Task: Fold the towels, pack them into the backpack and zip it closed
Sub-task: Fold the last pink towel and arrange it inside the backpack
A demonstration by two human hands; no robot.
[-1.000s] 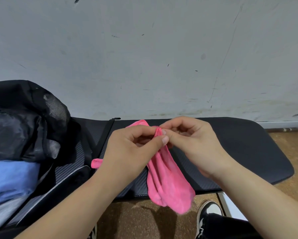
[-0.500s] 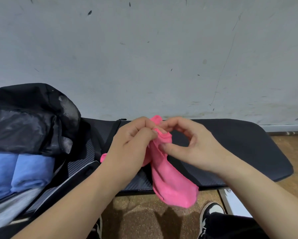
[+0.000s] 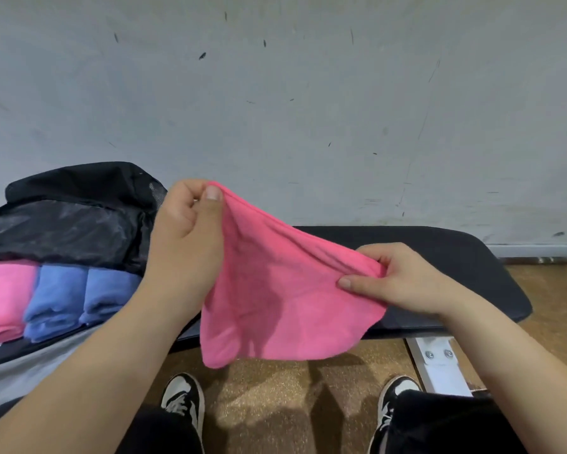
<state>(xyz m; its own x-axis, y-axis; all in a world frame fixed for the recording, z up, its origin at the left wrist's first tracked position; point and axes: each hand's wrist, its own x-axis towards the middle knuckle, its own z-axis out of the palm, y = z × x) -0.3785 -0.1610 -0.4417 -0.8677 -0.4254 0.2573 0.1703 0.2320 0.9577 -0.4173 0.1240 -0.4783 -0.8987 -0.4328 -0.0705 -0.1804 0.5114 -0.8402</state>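
In front of the desk (image 3: 455,257), the left shoe (image 3: 183,398) and right shoe (image 3: 395,398) stand on the brown floor (image 3: 275,388). Over the desk's near edge, the pink towel (image 3: 285,299) hangs spread between both hands: the left hand (image 3: 183,244) has its grip closed on one top corner, thumb against fingers, raised well above the desk. The right hand (image 3: 403,280) has its grip closed on the other top corner, lower, just over the desk top. At the desk's left end the black backpack (image 3: 69,217) lies open, holding a folded pink towel (image 3: 3,299), a folded blue towel (image 3: 55,299) and a second folded blue towel (image 3: 111,293) side by side, and the grey wall (image 3: 308,109) stands behind the desk.
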